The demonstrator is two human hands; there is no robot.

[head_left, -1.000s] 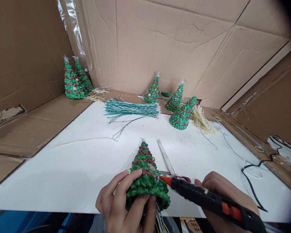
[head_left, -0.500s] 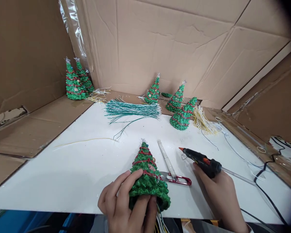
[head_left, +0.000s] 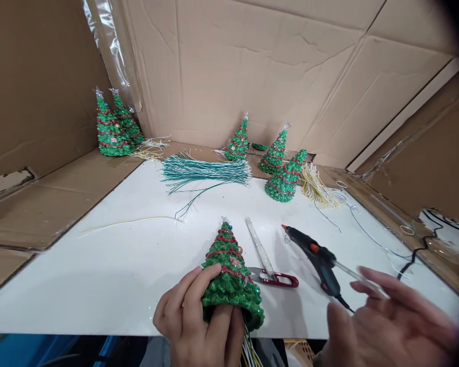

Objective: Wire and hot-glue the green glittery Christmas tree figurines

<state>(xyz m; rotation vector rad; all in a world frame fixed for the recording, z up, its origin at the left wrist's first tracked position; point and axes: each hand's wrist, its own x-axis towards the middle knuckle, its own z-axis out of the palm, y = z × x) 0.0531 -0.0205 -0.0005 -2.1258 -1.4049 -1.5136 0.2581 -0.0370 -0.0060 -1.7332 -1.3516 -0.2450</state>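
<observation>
A small green Christmas tree with red garlands and a star tip is held at the table's front edge by my left hand. Some of its fingers lie on the outside, others reach under the hollow base. Green, white and yellow wires hang out below the base. My right hand, slightly blurred, is open with its fingers apart beside a black hot glue gun. The gun rests on the table, its orange tip pointing left and a clear glue stick sticking out behind near my fingers.
Red-handled thread snips and a whitish stick lie right of the tree. Behind are a bundle of green wires, yellow-white wires and more trees. Cardboard walls enclose the white table; a black cord runs at right.
My right hand has let go of the glue gun and moved right and toward me, its fingers spreading. The gun now lies on the table. My left hand still holds the tree.
</observation>
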